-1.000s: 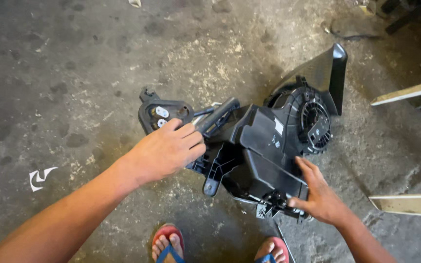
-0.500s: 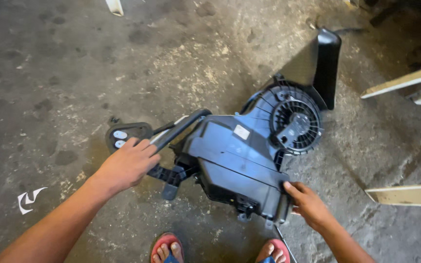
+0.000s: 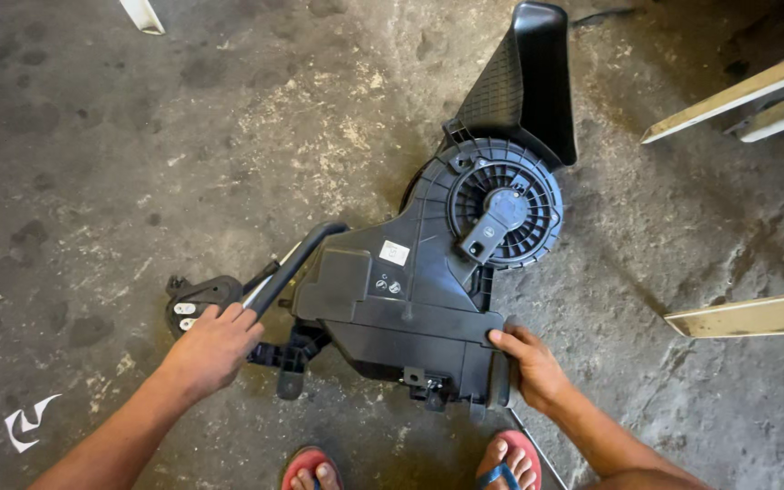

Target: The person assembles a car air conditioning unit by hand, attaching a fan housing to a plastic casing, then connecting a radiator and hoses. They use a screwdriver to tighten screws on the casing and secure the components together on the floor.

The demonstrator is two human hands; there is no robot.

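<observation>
A large black plastic blower housing (image 3: 410,299) lies flat on the concrete floor, with a round fan wheel (image 3: 504,214) at its upper right and a ribbed duct flap (image 3: 524,82) sticking up behind. My left hand (image 3: 215,345) grips the black pipes (image 3: 290,268) that stick out of the housing's left side, over a small black bracket (image 3: 194,298). My right hand (image 3: 528,363) holds the housing's lower right corner, fingers curled on its edge.
My feet in red flip-flops (image 3: 315,467) stand just below the housing. Pale painted bars (image 3: 741,313) lie on the floor at the right, and another (image 3: 142,14) at the top left. The concrete (image 3: 138,136) is stained and dusty.
The housing has been turned and laid flatter, its fan face now up. My left hand slid down along the pipes; my right hand shifted to the lower right corner.
</observation>
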